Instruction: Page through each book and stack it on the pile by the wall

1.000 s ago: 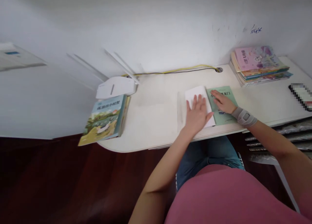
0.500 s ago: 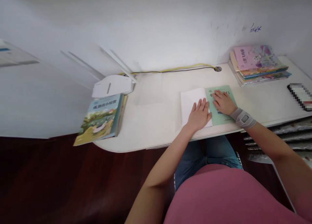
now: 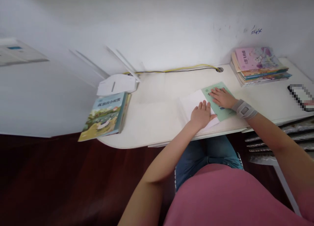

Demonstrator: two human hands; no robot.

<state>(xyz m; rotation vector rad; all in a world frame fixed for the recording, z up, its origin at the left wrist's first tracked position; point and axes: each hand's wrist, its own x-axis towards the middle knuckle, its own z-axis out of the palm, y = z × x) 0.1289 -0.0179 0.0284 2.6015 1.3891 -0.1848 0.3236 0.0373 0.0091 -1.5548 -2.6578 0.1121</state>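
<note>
Head view: two flat hands, left hand (image 3: 201, 115), right hand (image 3: 222, 98), one green book (image 3: 222, 112).

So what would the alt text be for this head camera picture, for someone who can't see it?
A seated person presses both hands flat on a thin green book at the front of a white desk: left hand on its white open page, right hand on the green cover. A picture book overhangs the desk's left end; a stack of books sits far right.
</note>
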